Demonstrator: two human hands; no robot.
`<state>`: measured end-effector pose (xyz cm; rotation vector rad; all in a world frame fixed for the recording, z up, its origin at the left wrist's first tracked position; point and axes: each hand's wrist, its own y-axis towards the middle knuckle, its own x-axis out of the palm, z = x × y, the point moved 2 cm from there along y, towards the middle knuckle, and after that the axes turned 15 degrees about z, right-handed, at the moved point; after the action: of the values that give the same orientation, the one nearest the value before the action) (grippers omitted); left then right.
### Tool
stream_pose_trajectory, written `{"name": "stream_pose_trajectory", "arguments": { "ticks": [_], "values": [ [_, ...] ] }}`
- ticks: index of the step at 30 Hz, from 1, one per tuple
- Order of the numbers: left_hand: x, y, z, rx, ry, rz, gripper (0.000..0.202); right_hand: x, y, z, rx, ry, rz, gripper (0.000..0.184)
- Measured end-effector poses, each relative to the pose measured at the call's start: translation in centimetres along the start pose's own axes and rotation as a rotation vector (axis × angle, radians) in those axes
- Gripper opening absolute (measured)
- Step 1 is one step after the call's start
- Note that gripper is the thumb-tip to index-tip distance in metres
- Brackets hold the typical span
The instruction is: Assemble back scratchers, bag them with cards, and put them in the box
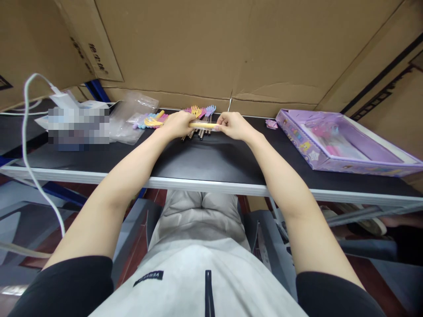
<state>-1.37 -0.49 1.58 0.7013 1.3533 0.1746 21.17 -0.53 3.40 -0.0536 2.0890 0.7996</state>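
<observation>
Yellow and slim, a stick [203,126] lies nearly level between the person's two hands, its long axis running from left to right, roughly parallel to the table's front edge. The left hand [178,124] is closed over its left part from above; the right hand [232,126] pinches its right end between thumb and fingers. The hands are apart, joined only by this stick, and neither is nearer to it, since both grip it. The left hand covers much of that side, so I cannot tell whether the yellow piece [152,122] beyond it belongs to the same item.

Just behind the stick, metal rods [201,134] with colourful claw-shaped heads [210,110] lie on the black table [208,163], their length pointing across the stick's axis. A clear plastic bag [127,127] lies left of the left hand. Well apart on the right are a pink packet [271,124] and a purple box [350,166].
</observation>
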Motion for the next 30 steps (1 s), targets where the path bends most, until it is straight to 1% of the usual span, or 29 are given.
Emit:
{"name": "stream_pose_trajectory", "arguments": {
  "ticks": [3, 6, 10, 12, 14, 16, 17, 19, 21, 23, 26, 28, 30],
  "values": [
    [0.0, 0.0, 0.2, 0.013, -0.018, 0.001, 0.023, -0.2, -0.1, -0.1, 0.009, 0.016, -0.030, 0.019],
    [0.2, 0.1, 0.3, 0.060, -0.046, 0.045, 0.020, -0.4, -0.2, -0.4, 0.017, 0.059, -0.073, 0.024],
    [0.5, 0.0, 0.4, 0.129, -0.044, 0.159, 0.033, -0.5, -0.6, -1.5, 0.017, 0.142, -0.117, 0.030],
    [0.6, -0.2, 0.4, 0.158, -0.048, 0.205, 0.038, -0.4, -1.0, -2.3, 0.017, 0.208, -0.159, 0.035],
    [0.8, -0.2, 0.4, 0.188, -0.068, 0.233, 0.039, -0.2, -1.4, -3.1, 0.024, 0.290, -0.221, 0.042],
    [1.2, -0.2, 0.5, 0.231, -0.088, 0.239, 0.039, 0.0, -1.5, -3.6, 0.058, 0.379, -0.239, 0.051],
    [1.4, -0.1, 0.6, 0.260, -0.096, 0.236, 0.038, 0.1, -1.5, -3.5, 0.091, 0.421, -0.210, 0.055],
    [1.8, 0.1, 1.0, 0.324, -0.118, 0.226, 0.037, 0.3, -1.2, -3.0, 0.184, 0.491, -0.090, 0.059],
    [2.1, 0.2, 1.7, 0.394, -0.153, 0.219, 0.035, 0.5, -0.7, -2.1, 0.290, 0.530, 0.045, 0.059],
    [2.3, 0.2, 2.5, 0.471, -0.197, 0.207, 0.034, 0.8, -0.3, -1.1, 0.398, 0.554, 0.114, 0.055],
    [2.3, 0.0, 3.8, 0.554, -0.262, 0.178, 0.036, 1.3, -0.2, -0.2, 0.586, 0.632, 0.094, 0.046],
    [2.4, -0.2, 4.4, 0.584, -0.308, 0.178, 0.039, 1.5, -0.4, 0.0, 0.692, 0.720, 0.043, 0.041],
    [2.7, -0.4, 4.6, 0.619, -0.363, 0.198, 0.042, 1.5, -0.6, -0.1, 0.758, 0.816, -0.035, 0.037]
  ]
}}
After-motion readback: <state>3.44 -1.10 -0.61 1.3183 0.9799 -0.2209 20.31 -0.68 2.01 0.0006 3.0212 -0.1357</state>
